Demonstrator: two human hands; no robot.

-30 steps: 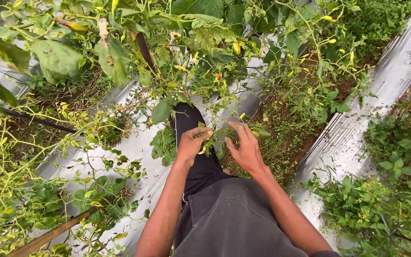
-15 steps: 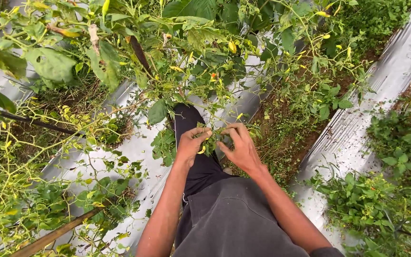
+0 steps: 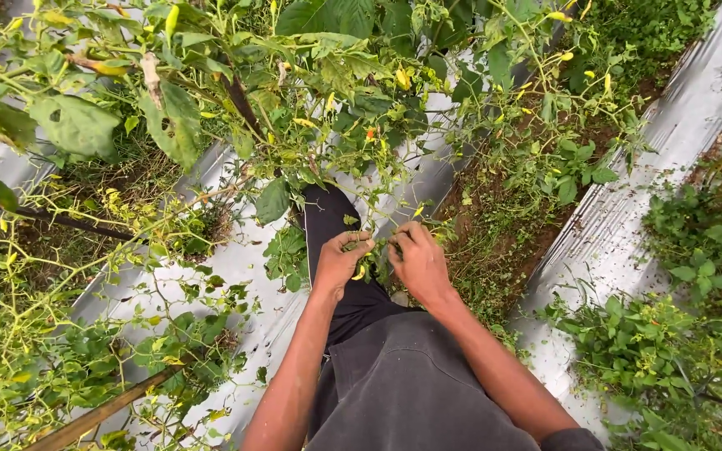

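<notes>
Between 2 silver mulch strips, the person's 2 hands meet low in a chilli plant [image 3: 336,92]. Left hand [image 3: 340,260] is curled, fingers pinched on a small yellow chilli [image 3: 360,272] at its fingertips. Right hand [image 3: 419,263] sits just beside it, fingers bent into the green twigs [image 3: 382,248] between the 2 hands; whether it grips one I cannot tell. Mulch [image 3: 628,225] runs far right, weeds [image 3: 495,250] near right, and a dark trouser leg [image 3: 327,217] lies under the leaves.
</notes>
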